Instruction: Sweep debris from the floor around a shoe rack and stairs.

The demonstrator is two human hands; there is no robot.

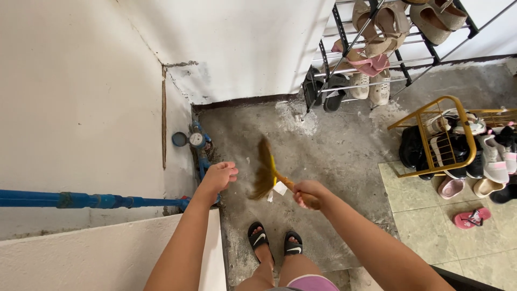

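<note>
My right hand [309,193] grips the handle of a small straw hand broom [265,173], whose brown bristles are blurred above the bare concrete floor [334,156]. A white tag hangs from the yellow binding of the broom. My left hand [219,175] is held out with fingers apart and nothing in it, close to the blue water pipe and meter [198,141] at the foot of the wall. My feet in black slide sandals [274,241] stand on the concrete below.
A white wall [81,108] fills the left, with a blue pipe [91,201] running along it above a low ledge. A metal shoe rack [377,48] stands at the back. A yellow wire rack [447,134] full of shoes and loose slippers [472,217] sit on tiles at right.
</note>
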